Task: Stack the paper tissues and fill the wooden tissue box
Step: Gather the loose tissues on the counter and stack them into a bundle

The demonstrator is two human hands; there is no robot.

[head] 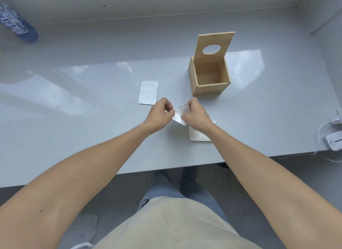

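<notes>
A wooden tissue box (211, 88) stands open on the grey table, its lid (214, 45) with a round hole tipped up at the back; the inside looks empty. Just in front of it, my left hand (160, 112) and my right hand (194, 113) both pinch one white folded tissue (180, 112) held above the table. A flat folded tissue (148, 93) lies to the left of my hands. Under my right wrist sits a white stack of tissues (196, 135), partly hidden.
A blue printed plastic pack (17, 24) lies at the far left. White devices with a cable (333, 139) sit at the table's right edge. The table's front edge (166, 168) runs just above my legs. A wall borders the far side.
</notes>
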